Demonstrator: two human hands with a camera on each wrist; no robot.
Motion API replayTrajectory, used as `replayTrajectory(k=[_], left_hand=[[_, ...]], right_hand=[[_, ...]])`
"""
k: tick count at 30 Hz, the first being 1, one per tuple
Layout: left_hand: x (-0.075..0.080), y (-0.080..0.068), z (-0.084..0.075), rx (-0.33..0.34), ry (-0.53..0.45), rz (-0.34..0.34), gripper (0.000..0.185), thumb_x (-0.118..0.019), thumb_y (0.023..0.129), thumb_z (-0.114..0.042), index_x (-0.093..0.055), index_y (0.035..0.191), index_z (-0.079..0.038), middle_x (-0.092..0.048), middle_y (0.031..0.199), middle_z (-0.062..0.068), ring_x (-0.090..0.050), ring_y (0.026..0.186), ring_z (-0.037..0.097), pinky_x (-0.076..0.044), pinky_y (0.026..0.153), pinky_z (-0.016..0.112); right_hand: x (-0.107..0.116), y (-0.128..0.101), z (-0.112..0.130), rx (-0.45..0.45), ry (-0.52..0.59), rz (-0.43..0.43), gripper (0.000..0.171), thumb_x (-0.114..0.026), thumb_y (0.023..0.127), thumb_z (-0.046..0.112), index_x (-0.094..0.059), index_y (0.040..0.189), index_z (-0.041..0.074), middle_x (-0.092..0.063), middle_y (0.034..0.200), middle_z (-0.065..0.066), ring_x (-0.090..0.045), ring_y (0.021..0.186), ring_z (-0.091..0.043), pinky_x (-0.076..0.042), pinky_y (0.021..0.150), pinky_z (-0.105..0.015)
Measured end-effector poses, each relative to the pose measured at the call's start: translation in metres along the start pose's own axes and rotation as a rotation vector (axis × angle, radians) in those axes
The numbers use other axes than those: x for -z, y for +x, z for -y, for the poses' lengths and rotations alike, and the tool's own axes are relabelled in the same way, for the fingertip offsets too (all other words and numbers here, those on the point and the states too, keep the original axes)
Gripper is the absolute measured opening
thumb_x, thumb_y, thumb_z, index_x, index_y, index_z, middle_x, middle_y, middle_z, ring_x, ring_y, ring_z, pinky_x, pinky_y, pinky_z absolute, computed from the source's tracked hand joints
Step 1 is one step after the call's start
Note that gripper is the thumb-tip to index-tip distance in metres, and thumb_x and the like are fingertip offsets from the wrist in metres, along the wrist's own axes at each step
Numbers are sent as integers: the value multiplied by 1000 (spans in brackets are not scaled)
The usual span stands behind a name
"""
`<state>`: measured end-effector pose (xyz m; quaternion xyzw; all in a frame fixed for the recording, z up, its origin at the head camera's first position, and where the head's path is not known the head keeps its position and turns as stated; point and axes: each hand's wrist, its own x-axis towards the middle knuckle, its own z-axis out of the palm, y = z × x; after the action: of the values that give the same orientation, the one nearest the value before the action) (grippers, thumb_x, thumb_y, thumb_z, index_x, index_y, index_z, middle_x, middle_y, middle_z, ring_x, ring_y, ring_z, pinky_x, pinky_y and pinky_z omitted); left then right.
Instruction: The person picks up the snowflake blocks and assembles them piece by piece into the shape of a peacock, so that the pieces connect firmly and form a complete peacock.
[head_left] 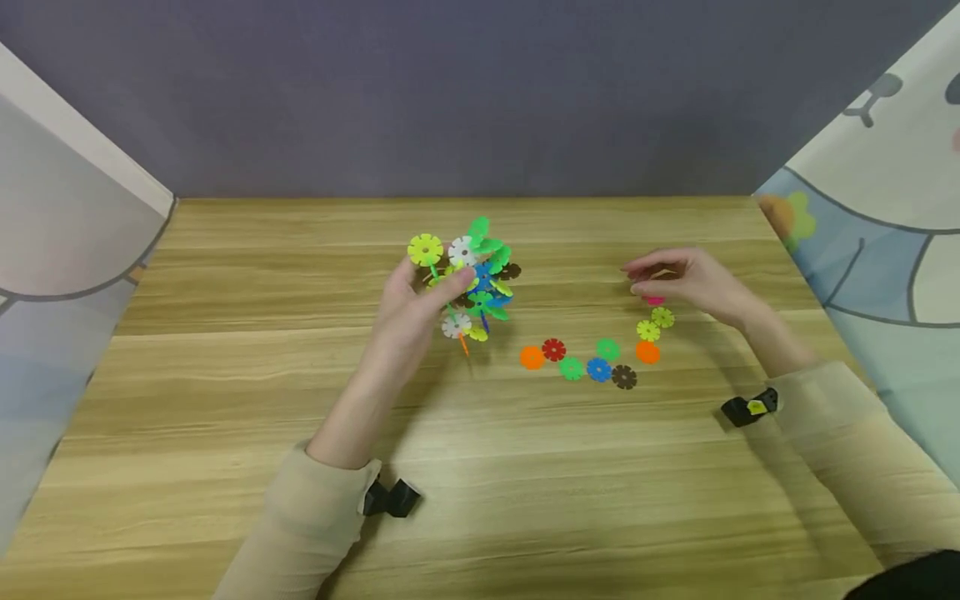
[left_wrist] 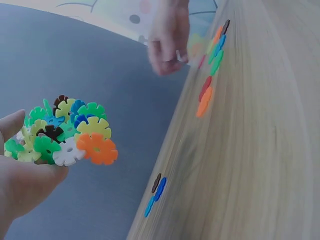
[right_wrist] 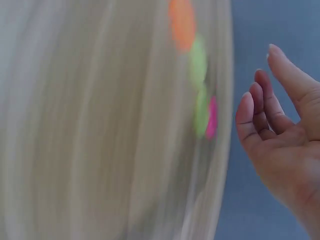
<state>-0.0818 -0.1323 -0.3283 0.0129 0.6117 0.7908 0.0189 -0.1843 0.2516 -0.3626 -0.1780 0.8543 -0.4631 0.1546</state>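
Above the table [head_left: 225, 400] my left hand [head_left: 408, 308] pinched the snowflake-disc cluster [head_left: 472, 279] up for adding on, while my right hand [head_left: 686, 279] hovered loose-fingered, empty, over the pink disc [head_left: 656, 300].

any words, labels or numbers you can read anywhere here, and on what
None can be read in any view.
The yellow patch on the black wrist camera at the right sleeve is too small to tell whether it bears text.
The side curtain carries only cartoon drawings, no letters.
The snowflake discs and the cluster in the left hand are plain.
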Motion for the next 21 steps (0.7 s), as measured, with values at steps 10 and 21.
replayTrajectory(k=[10, 21], left_hand=[[2, 0, 0, 18, 33, 16, 38, -74, 92, -15, -58, 127, -13, -62, 126, 2, -56, 123, 19, -46, 112, 38], [3, 0, -2, 44, 59, 29, 41, -75, 92, -16, -58, 130, -13, -61, 130, 3, -56, 126, 20, -45, 114, 40]], right_hand=[[23, -4, -34, 82, -168, 29, 35, -80, 83, -7, -74, 117, -4, -74, 105, 15, -65, 86, -6, -54, 72, -16], [25, 2, -42, 31, -315, -22, 30, -83, 82, -2, -75, 110, 2, -73, 97, -6, -60, 76, -7, -51, 66, -16]])
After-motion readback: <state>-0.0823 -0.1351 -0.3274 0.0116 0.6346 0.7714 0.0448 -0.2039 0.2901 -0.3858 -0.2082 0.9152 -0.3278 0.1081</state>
